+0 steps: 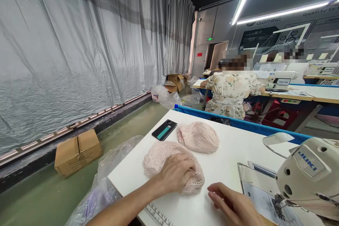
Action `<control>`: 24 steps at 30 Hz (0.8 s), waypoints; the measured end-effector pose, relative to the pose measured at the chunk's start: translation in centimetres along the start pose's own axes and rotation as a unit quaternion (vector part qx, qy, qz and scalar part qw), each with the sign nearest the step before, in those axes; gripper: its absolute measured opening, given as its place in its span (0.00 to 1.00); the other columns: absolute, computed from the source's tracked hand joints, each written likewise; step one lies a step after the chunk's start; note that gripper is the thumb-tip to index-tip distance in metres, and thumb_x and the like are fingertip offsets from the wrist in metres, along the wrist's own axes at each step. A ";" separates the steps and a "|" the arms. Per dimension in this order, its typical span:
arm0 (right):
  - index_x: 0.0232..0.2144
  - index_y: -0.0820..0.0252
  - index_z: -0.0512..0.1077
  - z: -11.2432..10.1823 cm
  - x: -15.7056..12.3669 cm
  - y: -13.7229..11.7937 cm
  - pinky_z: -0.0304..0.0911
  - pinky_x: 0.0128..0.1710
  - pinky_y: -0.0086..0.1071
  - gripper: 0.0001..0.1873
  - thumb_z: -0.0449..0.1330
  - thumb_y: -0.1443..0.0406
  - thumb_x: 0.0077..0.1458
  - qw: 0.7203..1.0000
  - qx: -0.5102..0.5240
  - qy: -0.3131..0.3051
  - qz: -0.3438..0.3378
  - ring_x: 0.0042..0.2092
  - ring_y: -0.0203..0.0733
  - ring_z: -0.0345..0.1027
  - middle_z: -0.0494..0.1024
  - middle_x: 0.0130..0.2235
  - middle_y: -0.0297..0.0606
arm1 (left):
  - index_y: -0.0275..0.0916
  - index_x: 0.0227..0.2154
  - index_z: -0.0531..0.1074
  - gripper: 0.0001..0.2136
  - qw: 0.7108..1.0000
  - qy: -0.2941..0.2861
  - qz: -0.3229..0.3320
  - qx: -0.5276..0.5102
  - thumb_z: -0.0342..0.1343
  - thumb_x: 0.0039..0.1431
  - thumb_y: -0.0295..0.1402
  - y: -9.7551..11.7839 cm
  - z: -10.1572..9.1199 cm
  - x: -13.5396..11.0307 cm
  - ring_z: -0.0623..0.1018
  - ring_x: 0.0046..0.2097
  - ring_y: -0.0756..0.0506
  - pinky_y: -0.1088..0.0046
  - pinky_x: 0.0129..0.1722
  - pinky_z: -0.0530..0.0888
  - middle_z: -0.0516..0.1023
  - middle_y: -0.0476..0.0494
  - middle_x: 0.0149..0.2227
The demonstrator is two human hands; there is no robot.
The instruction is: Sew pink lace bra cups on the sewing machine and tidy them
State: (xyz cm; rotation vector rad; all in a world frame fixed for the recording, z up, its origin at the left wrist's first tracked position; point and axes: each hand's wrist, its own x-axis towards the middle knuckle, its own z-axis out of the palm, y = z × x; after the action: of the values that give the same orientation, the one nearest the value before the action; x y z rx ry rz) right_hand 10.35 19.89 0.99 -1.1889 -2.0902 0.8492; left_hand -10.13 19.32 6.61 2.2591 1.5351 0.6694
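Note:
My left hand (177, 171) lies over a pale pink openwork knit piece (159, 159), cap-like in shape, with its fingers curled into the fabric. A second pale pink knit piece (198, 137) sits just beyond it, on the white tabletop (225, 162). My right hand (233, 203) is low over the table, right of the nearer knit piece and apart from it. Its thumb and fingers are spaced, with nothing seen between them. Close to the right hand stands a sewing machine (309, 173) marked JUKI.
A phone (164, 130) rests near the table's far left corner. Ruler markings (156, 215) run along the near edge. Plastic bags (106, 180) and a cardboard box (78, 152) are on the floor at left. A person in a floral top (229, 90) sits ahead at another sewing table.

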 end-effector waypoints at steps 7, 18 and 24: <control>0.20 0.53 0.61 1.5 2.0 -1.5 0.51 0.23 0.29 0.18 0.50 0.52 0.56 0.997 0.043 0.055 0.030 0.20 0.37 0.55 0.61 0.16 0.26 | 0.37 0.28 0.76 0.07 0.987 0.050 -0.027 -0.148 0.53 0.55 0.26 -1.1 -0.8 0.0 0.73 0.35 0.48 0.75 0.37 0.67 0.77 0.48 0.31; 0.17 0.55 0.58 3.4 4.0 -2.7 0.52 0.25 0.29 0.24 0.48 0.47 0.56 0.994 0.098 0.050 0.013 0.25 0.38 0.54 0.58 0.20 0.27 | 0.34 0.29 0.77 0.07 0.944 0.072 -0.087 -0.311 0.55 0.52 0.31 -2.3 -0.6 -0.2 0.75 0.32 0.48 0.75 0.33 0.69 0.78 0.44 0.30; 0.19 0.54 0.58 3.1 3.2 -3.4 0.49 0.24 0.30 0.20 0.52 0.49 0.54 0.992 0.082 0.097 0.028 0.22 0.37 0.53 0.58 0.18 0.25 | 0.35 0.25 0.75 0.06 0.932 0.079 -0.104 -0.339 0.55 0.51 0.30 -2.4 -0.6 -0.4 0.73 0.31 0.48 0.73 0.34 0.67 0.75 0.46 0.27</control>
State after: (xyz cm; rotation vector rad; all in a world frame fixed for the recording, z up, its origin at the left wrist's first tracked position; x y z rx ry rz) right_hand 4.91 20.62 2.18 -1.1963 -1.8040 0.8768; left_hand -12.44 19.84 5.82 1.5370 1.3075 1.1286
